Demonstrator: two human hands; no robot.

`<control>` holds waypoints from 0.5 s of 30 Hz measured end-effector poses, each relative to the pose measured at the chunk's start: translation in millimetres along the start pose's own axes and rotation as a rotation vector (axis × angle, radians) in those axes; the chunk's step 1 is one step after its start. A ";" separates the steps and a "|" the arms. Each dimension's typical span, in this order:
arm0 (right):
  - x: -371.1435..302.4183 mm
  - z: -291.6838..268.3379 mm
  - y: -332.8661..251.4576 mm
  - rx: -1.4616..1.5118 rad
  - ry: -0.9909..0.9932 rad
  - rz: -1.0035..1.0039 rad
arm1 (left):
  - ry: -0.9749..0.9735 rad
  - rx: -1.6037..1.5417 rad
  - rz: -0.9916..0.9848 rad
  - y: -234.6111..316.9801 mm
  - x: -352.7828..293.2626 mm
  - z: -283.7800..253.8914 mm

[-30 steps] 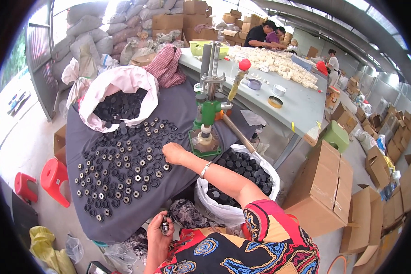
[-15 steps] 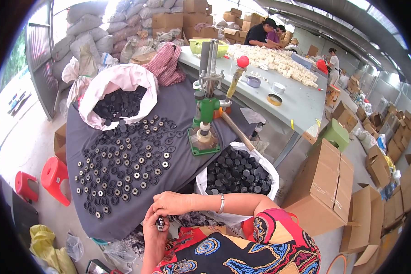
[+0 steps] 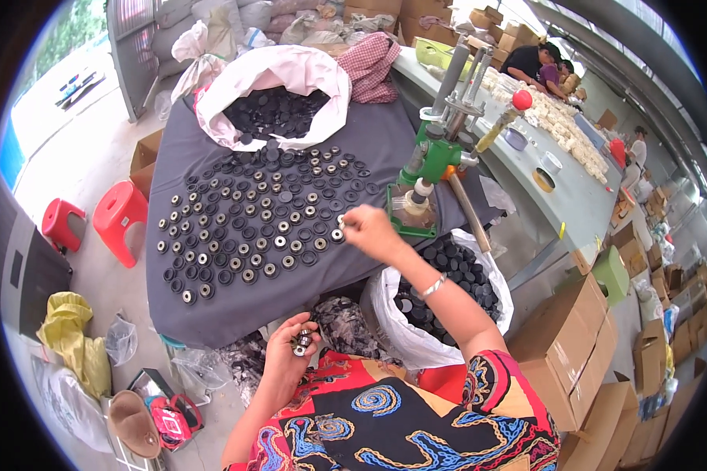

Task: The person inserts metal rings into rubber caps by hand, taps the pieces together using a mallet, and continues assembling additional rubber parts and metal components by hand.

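My left hand point(image 3: 288, 352) is low over my lap, its fingers curled around several small silver metal bearings point(image 3: 301, 342). Out over the grey cloth, my right hand point(image 3: 373, 233) pinches a small bearing, mostly covered by the fingertips, at the right edge of the spread-out parts. Many black plastic rings point(image 3: 236, 263) lie there in loose rows. Some have a silver bearing point(image 3: 280, 242) seated in the middle; others look empty. Just right of my right hand stands a green hand press point(image 3: 432, 161) with a red ball on its lever.
A pink-white sack point(image 3: 212, 118) of black parts sits at the cloth's far side. Below the press, a white sack point(image 3: 385, 302) holds black discs. Red stools point(image 3: 120, 220) stand left, cardboard boxes point(image 3: 562, 345) right. People work at a far table point(image 3: 577, 212) heaped with cream-coloured pieces.
My right hand has left my left hand and reached forward to the parts on the cloth. My left hand has opened somewhat, showing the bearings. The view has shifted.
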State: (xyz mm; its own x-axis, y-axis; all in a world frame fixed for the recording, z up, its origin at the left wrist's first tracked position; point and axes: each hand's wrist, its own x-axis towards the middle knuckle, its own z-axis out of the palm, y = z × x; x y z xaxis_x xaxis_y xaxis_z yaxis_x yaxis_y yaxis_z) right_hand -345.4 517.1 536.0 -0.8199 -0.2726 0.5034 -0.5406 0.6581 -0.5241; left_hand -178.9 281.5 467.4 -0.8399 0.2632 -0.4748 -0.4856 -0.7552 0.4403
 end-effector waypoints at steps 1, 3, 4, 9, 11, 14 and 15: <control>6.5 -0.7 18.0 -0.010 0.023 0.065 | 0.005 -0.032 -0.024 -0.8 -2.0 0.5; 16.3 3.5 47.3 -0.017 0.043 0.126 | 0.020 -0.005 -0.031 -1.0 -7.0 6.4; 19.9 5.8 58.4 -0.056 0.050 0.134 | 0.035 0.025 -0.042 -0.5 -9.1 9.2; 29.7 18.2 69.6 -0.164 -0.018 0.153 | -0.029 0.019 -0.040 4.4 -10.4 1.8; 31.5 20.6 70.8 -0.216 -0.013 0.143 | -0.022 0.012 -0.037 5.9 -9.4 -0.2; 30.7 16.6 76.0 -0.215 -0.063 0.163 | -0.033 0.016 -0.045 5.5 -3.0 -2.4; 29.4 14.5 78.7 -0.224 -0.056 0.172 | -0.042 0.021 -0.056 4.7 -1.8 -1.4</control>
State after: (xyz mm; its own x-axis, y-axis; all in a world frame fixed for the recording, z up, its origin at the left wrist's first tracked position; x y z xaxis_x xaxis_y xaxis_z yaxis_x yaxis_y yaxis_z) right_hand -414.8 550.7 499.5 -0.9084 -0.1775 0.3785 -0.3426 0.8349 -0.4307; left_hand -179.4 276.6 469.2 -0.8207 0.3298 -0.4666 -0.5364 -0.7260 0.4304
